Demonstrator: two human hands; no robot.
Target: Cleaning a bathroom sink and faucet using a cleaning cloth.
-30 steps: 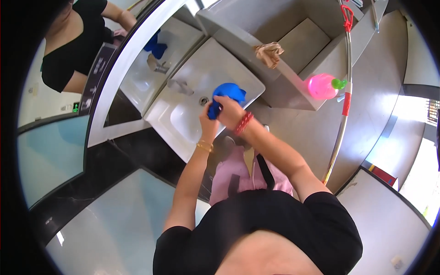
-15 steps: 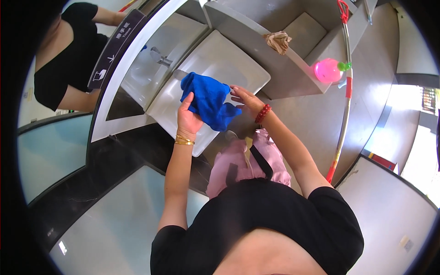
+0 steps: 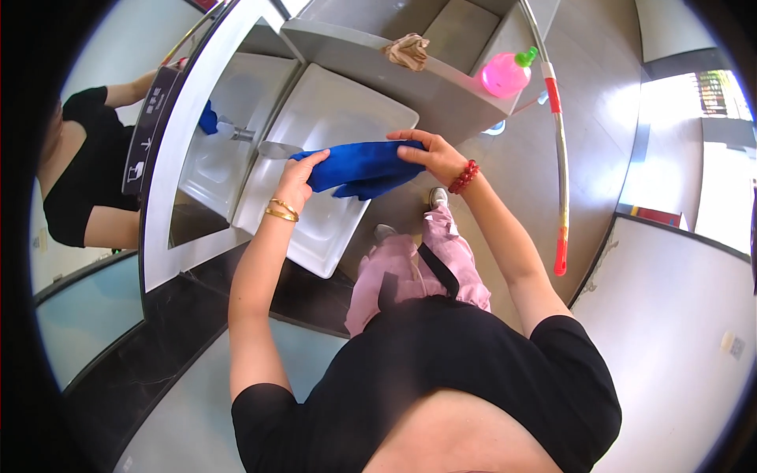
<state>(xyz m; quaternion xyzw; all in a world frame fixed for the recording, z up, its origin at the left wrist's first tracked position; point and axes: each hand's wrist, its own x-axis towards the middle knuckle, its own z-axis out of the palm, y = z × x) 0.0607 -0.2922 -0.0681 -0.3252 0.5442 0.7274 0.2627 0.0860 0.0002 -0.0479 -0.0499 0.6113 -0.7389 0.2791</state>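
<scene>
A blue cloth (image 3: 359,164) is stretched between my two hands above the white sink (image 3: 355,102). My left hand (image 3: 296,177) pinches its left end, close to the metal faucet (image 3: 277,150). At the cloth's right end my right hand (image 3: 438,158) grips it, thumb on top and some fingers extended beyond the edge. One corner of the cloth droops below the middle. Gold bangles circle my left wrist, and red beads circle my right.
A grey partition ledge (image 3: 465,87) beyond the sink carries a crumpled tan cloth (image 3: 407,52) and a pink bottle (image 3: 505,75) with a green top. A red-and-silver pole (image 3: 561,158) stands to the right. On the left hangs a mirror (image 3: 225,118) with a dark sign (image 3: 144,134) beside it.
The bunched blue cloth has been spread out sideways. My right hand, earlier beside it with fingers apart, now grips its right end. My left hand has moved left.
</scene>
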